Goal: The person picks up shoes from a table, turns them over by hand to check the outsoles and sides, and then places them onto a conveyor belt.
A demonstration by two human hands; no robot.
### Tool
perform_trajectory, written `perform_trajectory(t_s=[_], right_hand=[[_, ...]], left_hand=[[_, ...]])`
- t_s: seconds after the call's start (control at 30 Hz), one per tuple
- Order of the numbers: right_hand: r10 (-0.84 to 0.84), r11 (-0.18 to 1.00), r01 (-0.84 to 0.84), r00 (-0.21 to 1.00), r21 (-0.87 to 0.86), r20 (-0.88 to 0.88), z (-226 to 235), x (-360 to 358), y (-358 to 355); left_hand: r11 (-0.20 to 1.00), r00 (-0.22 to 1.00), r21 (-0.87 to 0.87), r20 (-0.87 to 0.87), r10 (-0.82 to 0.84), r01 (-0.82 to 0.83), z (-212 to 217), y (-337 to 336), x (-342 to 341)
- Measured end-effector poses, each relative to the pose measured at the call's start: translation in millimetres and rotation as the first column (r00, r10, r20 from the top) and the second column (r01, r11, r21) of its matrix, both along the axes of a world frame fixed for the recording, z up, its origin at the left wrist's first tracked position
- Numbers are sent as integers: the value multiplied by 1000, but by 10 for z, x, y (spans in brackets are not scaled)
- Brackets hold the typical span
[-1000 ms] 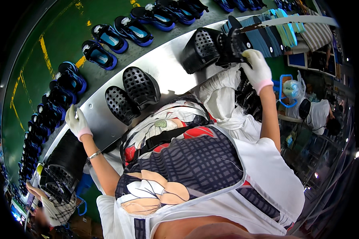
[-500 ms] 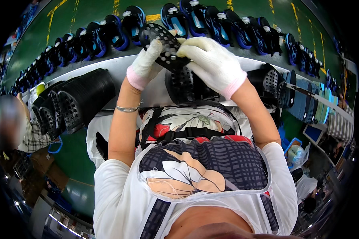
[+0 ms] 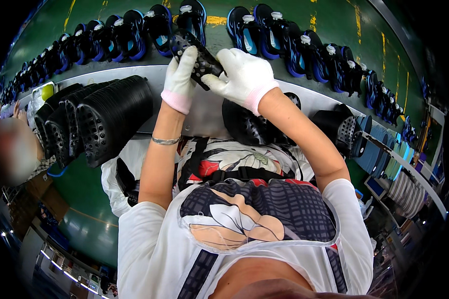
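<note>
Both hands up at 12 o'clock, over the far edge of the long grey metal worktop (image 3: 134, 74). Left hand (image 3: 180, 74) in a white knit glove with pink cuff, right hand (image 3: 243, 77) in the same kind of glove. Between them: one black perforated rubber clog upper (image 3: 200, 59), tilted, its holed face toward the camera. Left fingers (image 3: 187, 56) wrapped over its left edge, clamped on it. Right fingers (image 3: 218, 82) closed on its lower right corner, thumb side pinching. Piece held clear above the worktop, not resting on it.

At 9 to 10 o'clock, a nested stack of black perforated clog uppers (image 3: 102, 117) lies on its side on the worktop, well apart from the hands. At 3 o'clock of the hands, just below the right wrist, another pile of black perforated clog shells (image 3: 252, 124); further out at 3 o'clock, one more black shell stack (image 3: 341, 132) beside a fan of blue and teal flat insoles (image 3: 384, 149).

Beyond the worktop, along 10 to 2 o'clock, a curved row of black-and-blue finished sandals (image 3: 264, 32) on a green conveyor belt (image 3: 334, 20). Silver bracelet (image 3: 165, 141) on the left forearm. Another person (image 3: 12, 149) at 9 o'clock, blurred.
</note>
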State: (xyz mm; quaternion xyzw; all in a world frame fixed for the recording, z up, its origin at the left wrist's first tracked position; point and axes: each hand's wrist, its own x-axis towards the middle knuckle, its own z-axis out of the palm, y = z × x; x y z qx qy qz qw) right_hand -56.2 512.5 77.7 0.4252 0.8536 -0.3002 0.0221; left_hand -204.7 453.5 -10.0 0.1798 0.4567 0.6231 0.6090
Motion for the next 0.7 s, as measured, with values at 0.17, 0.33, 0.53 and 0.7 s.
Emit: perform_trajectory(t_s=[0.17, 0.33, 0.53, 0.7], right_hand=[[-95, 994, 94, 995, -51, -22, -161, -225, 100], [-110, 975, 96, 992, -200, -61, -472, -330, 285], [-141, 966, 154, 987, -209, 77, -542, -289, 531], [-84, 948, 116, 989, -297, 118, -737, -343, 795]], left_hand=[[999, 1000, -46, 2, 27, -27, -51, 149, -101], [967, 982, -253, -181, -49, 1, -329, 216, -282], [993, 492, -46, -871, 15, -111, -618, 230, -472], [994, 98, 87, -992, 80, 69, -913, 405, -447]])
